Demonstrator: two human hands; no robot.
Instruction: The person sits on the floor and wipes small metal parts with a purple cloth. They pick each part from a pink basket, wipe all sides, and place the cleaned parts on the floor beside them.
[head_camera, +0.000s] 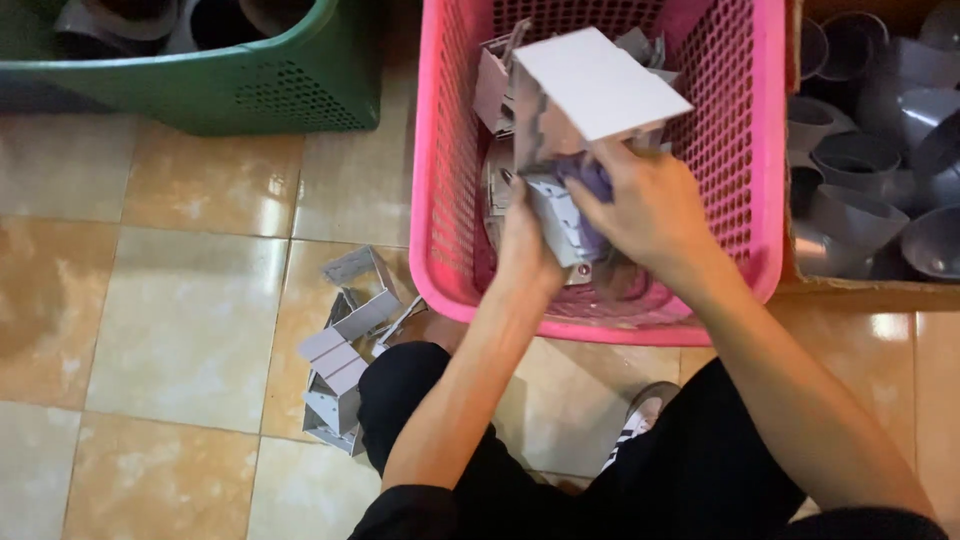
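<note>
My right hand (650, 205) closes over a small grey moulded plastic box part (560, 215), fingers wrapped across its top and a patch of purple showing under them. My left hand (525, 240) grips the same part from below and from the side, thumb up against its wall. The part hangs over the middle of the pink perforated plastic basket (760, 150), just above the other grey pieces lying there. A larger grey box with a flat white rectangular face (600, 80) stands tilted directly behind my hands, touching or nearly touching the held part; I cannot tell whether the two are joined.

The step in hand appears to be working one piece with both hands over the basket, either fitting or separating it. The next move, as I judge it, calls for a firm hold by the left hand while the right hand shifts its fingers.

Beside my knee, a loose heap of similar grey box parts (345, 350) lies on the floor of glossy beige ceramic tiles (180, 320). To the right, a cardboard box (850, 288) holds grey plastic pipe elbows (850, 215). At the upper left stands a green plastic basket (250, 90) with more grey fittings.
</note>
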